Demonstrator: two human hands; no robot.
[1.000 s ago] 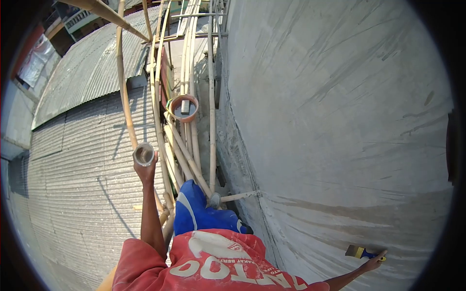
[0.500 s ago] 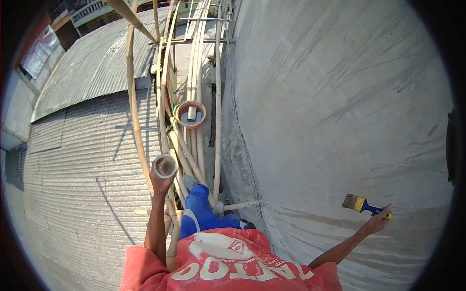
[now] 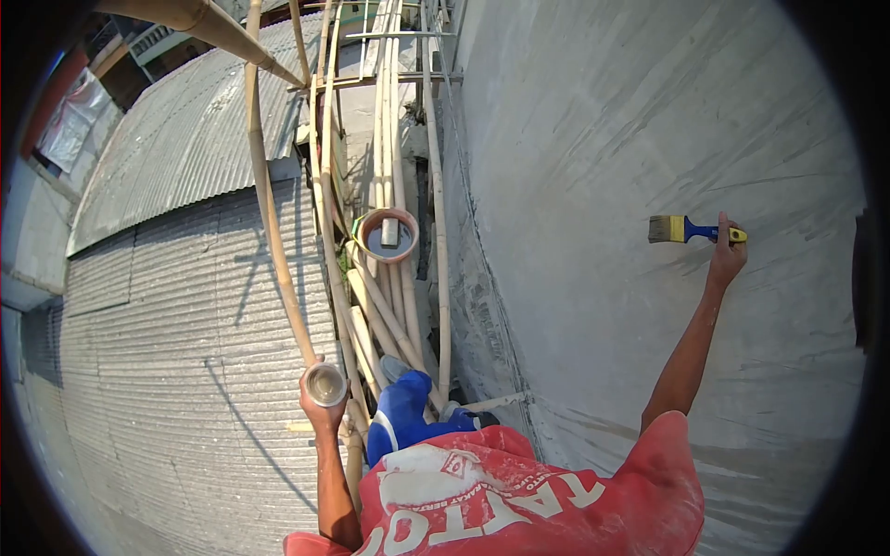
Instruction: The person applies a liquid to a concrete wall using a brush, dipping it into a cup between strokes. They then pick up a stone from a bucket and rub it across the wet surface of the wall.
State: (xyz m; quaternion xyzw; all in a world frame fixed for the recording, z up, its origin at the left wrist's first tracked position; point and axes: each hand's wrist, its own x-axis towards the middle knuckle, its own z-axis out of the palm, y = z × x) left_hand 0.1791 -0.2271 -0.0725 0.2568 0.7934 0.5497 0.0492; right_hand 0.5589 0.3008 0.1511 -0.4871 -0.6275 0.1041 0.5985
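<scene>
My right hand (image 3: 728, 252) grips a paintbrush (image 3: 691, 229) by its blue and yellow handle. The brush's bristles point left, over the grey wall (image 3: 593, 306), which carries darker wet-looking streaks. Down on the left, my left hand (image 3: 324, 408) is wrapped round a pale cup (image 3: 326, 384), its open mouth facing up and some light grey stuff inside. Beyond that cup, a reddish-brown bucket (image 3: 362, 228) of dark liquid rests on the bamboo poles, with a pale block (image 3: 390, 232) in it.
Bamboo poles (image 3: 436, 185) run lengthwise under my feet, and a thick upright pole (image 3: 264, 204) stands just past my left hand. Corrugated roofing (image 3: 185, 306) lies to the left, below the scaffold. A crosspiece (image 3: 496, 402) reaches towards the wall.
My right hand has risen far up the wall with the paintbrush, whose bristles now point straight left. The left hand with the cup sits lower in view as the camera has shifted.
</scene>
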